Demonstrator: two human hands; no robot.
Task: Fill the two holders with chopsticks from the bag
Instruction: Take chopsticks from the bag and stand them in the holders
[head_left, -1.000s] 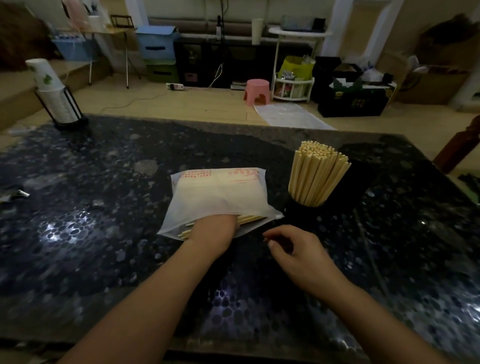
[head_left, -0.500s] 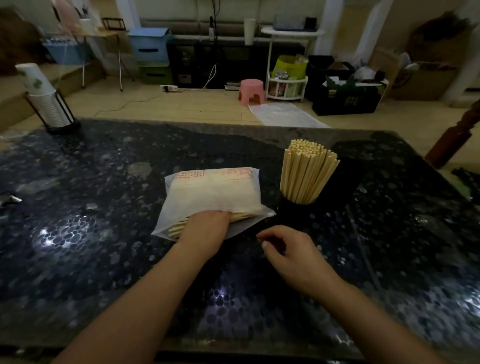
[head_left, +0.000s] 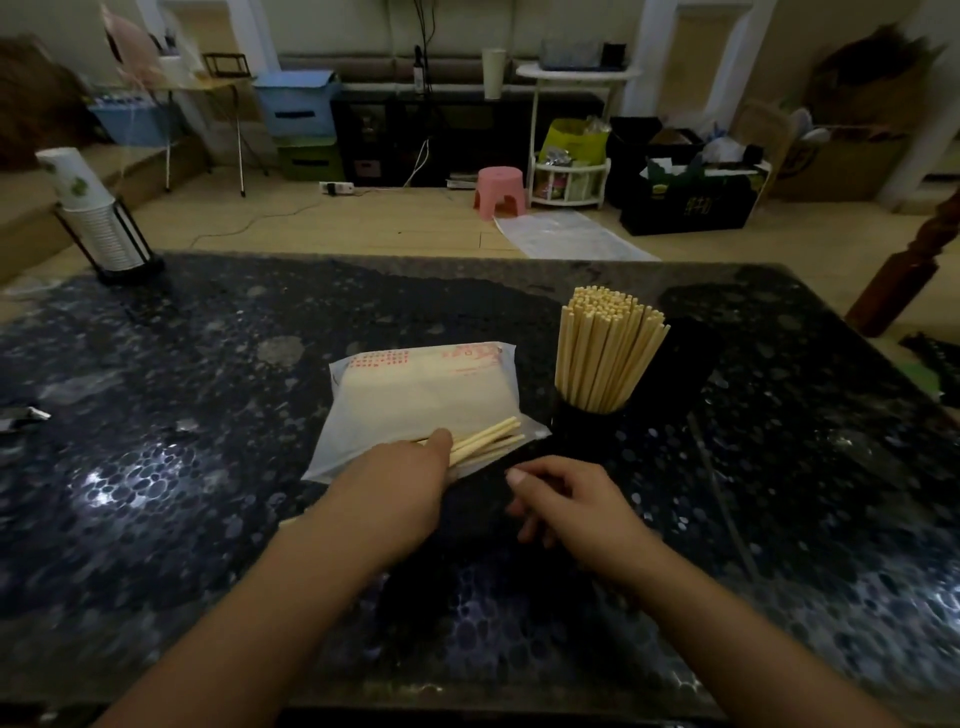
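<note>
1. Dim room, cluttered at the back: a pink stool (head_left: 498, 189) on the wood floor, a blue bin (head_left: 296, 104), a white side table (head_left: 577, 73) and black crates over to the right. Up front is a dark speckled stone table (head_left: 208, 467) with light glaring off it.

2. Far left corner of the table has a black wire rack (head_left: 111, 234) holding a stack of paper cups. The top cup has green marks on it.

3. The bag (head_left: 421, 400) lies flat mid-table, whitish plastic with red print along its far edge. Way too blurry to read, so no brand from me.

4. Just right of the bag is a black holder (head_left: 592, 423) packed with upright chopsticks, fanning out a bit at the top. Another dark holder shape sits behind and right of it, hard to make out.

5. Left hand (head_left: 400, 478) is at the bag's open near end, gripping a small bundle of chopsticks (head_left: 485, 441) whose tips poke out to the right over the bag's mouth.

6. Right hand (head_left: 571, 499) hovers just above the table, close to the left one, fingers loosely curled and holding nothing.

7. Versus half a second ago: the left hand was buried in the bag opening, now it's pulled back with the sticks showing. Right hand has barely moved.
</note>
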